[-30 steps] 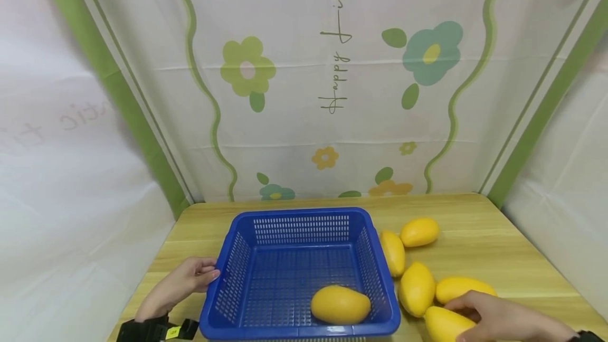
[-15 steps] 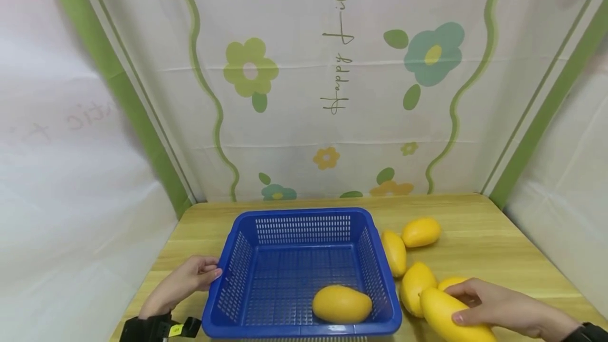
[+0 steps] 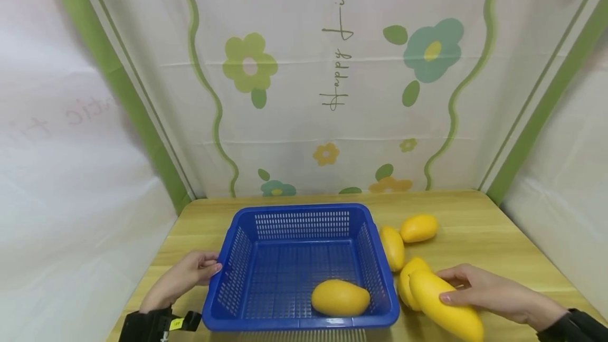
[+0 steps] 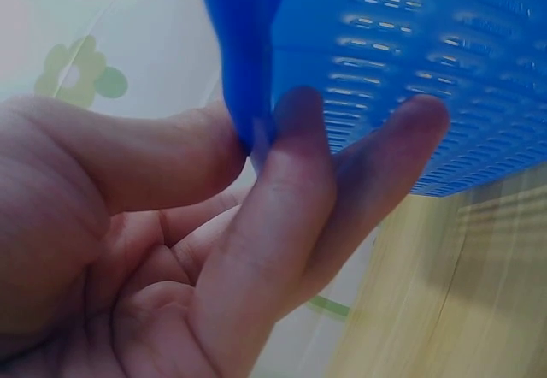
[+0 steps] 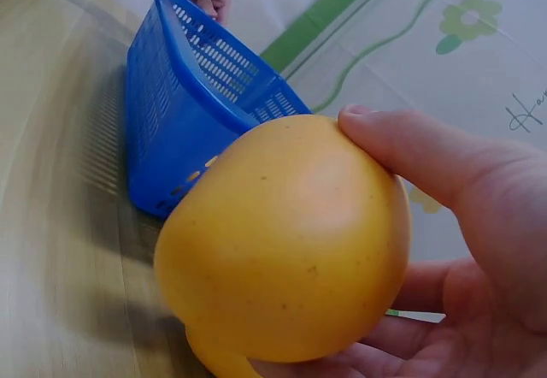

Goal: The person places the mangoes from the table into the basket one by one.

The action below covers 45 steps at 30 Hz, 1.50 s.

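Observation:
A blue plastic basket [image 3: 300,324] with slotted walls stands on the table. My left hand [image 3: 187,274] pinches its left rim; the thumb [image 4: 184,160] lies on the outer side of the rim, the fingertips [image 4: 303,117] against the wall. Inside the basket, one yellow mango [image 3: 340,297] rests near the front right. My right hand [image 3: 489,293] grips another mango [image 3: 444,302] between thumb and fingers, to the right of the basket. That mango fills the right wrist view and overlaps a mango [image 3: 409,278] behind it.
Two more mangoes, one [image 3: 391,248] close beside the basket's right wall and one [image 3: 419,227] farther back, lie on the wooden table [image 3: 494,236]. A white printed curtain [image 3: 294,120] hangs behind the table, with white cloth at both sides.
My right hand has shifted the gripped mango up and left, closer to the basket. A mango lying behind it is now hidden by the hand. My left hand stays at the rim.

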### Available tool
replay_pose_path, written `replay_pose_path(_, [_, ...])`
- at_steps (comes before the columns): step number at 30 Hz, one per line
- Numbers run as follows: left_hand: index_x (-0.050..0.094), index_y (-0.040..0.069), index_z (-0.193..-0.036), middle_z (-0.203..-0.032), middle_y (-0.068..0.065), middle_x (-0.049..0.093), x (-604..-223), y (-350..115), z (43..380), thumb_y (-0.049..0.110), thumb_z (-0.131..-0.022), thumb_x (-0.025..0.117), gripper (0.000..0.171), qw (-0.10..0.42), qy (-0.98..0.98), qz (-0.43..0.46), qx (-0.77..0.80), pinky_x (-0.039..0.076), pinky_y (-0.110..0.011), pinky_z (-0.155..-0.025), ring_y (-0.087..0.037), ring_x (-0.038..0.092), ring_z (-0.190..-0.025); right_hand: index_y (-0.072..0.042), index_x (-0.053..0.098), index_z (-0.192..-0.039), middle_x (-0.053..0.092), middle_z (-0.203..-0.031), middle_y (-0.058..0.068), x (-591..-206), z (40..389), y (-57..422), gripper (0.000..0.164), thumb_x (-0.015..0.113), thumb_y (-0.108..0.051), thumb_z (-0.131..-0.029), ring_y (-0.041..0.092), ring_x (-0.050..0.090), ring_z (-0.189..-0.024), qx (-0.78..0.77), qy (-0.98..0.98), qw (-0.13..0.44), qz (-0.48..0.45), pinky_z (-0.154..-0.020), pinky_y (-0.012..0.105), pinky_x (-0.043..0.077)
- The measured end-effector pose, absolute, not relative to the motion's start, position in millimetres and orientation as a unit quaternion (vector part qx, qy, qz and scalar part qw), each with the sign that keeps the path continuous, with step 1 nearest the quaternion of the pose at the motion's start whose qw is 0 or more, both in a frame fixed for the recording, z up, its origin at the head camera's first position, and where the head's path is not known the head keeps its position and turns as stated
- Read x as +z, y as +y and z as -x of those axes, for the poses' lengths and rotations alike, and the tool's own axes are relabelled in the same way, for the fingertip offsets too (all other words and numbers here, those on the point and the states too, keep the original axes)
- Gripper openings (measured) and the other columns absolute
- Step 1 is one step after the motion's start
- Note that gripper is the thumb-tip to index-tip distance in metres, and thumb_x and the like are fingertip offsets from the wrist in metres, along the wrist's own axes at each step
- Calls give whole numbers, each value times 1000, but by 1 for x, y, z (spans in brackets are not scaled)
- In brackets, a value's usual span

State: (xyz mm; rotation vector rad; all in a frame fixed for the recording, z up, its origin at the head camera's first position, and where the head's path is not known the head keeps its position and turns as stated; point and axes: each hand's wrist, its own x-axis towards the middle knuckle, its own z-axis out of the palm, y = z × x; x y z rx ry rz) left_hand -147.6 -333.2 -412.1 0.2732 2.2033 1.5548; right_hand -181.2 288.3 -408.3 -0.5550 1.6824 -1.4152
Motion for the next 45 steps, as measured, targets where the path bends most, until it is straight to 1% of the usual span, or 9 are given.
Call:
replay_pose_path(4, [42, -20, -137, -119, -25, 68, -415, -334, 145, 15, -106, 49, 48, 215, 798, -83, 556, 61, -46, -90, -33, 71, -105, 23, 26, -144, 61, -134, 14, -407, 179, 282, 56, 46, -11, -105, 21, 64, -112, -564, 676, 421, 219, -91, 27, 57])
replay_pose_path(7, [40, -20, -139, -121, -26, 67, -416, -335, 145, 16, -106, 50, 50, 217, 799, -86, 554, 60, -45, -91, -33, 70, -107, 22, 28, -144, 62, -132, 15, -405, 178, 278, 56, 47, -12, -105, 23, 64, -111, -561, 684, 415, 213, -90, 30, 59])
replay_pose_path(14, [41, -20, -138, -123, -28, 65, -413, -333, 147, 16, -106, 49, 49, 206, 803, -100, 550, 60, -43, -91, -33, 70, -109, 21, 29, -144, 60, -131, 17, -385, 184, 267, 62, 53, -19, -103, 23, 62, -109, -515, 743, 379, 196, -87, 31, 59])
replay_pose_path(20, [39, -21, -139, -123, -27, 66, -411, -331, 147, 16, -106, 50, 51, 207, 804, -92, 549, 60, -44, -91, -33, 70, -108, 18, 34, -144, 64, -125, 17, -373, 189, 258, 53, 48, -14, -105, 23, 66, -105, -519, 721, 388, 246, -88, 31, 60])
replay_pose_path(24, [39, -21, -139, -123, -28, 65, -412, -331, 148, 17, -106, 49, 52, 206, 805, -96, 548, 60, -44, -92, -33, 70, -109, 14, 37, -145, 65, -124, 17, -367, 191, 251, 50, 48, -14, -105, 22, 66, -105, -516, 719, 386, 259, -88, 31, 60])
replay_pose_path(30, [40, -21, -138, -123, -28, 65, -411, -333, 148, 16, -106, 49, 50, 202, 811, -91, 541, 60, -42, -91, -33, 69, -109, 10, 42, -144, 63, -127, 17, -361, 193, 238, 49, 52, -17, -104, 24, 66, -107, -508, 731, 375, 259, -90, 31, 59])
replay_pose_path(33, [40, -22, -138, -123, -27, 65, -411, -333, 148, 15, -106, 48, 49, 205, 814, -87, 537, 60, -42, -92, -33, 69, -110, 9, 45, -143, 64, -127, 18, -361, 192, 231, 48, 53, -17, -103, 24, 67, -106, -504, 735, 371, 259, -89, 31, 60])
replay_pose_path(40, [39, -22, -138, -124, -29, 64, -410, -336, 149, 17, -106, 49, 51, 209, 811, -98, 538, 60, -42, -93, -34, 68, -111, 8, 52, -138, 67, -119, 15, -360, 194, 217, 46, 58, -20, -101, 19, 67, -99, -483, 761, 346, 261, -85, 28, 59])
replay_pose_path(45, [39, -22, -138, -125, -30, 63, -410, -338, 150, 19, -106, 49, 53, 209, 810, -106, 538, 60, -41, -93, -34, 68, -112, 9, 53, -135, 69, -115, 15, -357, 199, 210, 46, 60, -22, -101, 20, 67, -97, -472, 772, 338, 261, -85, 28, 59])
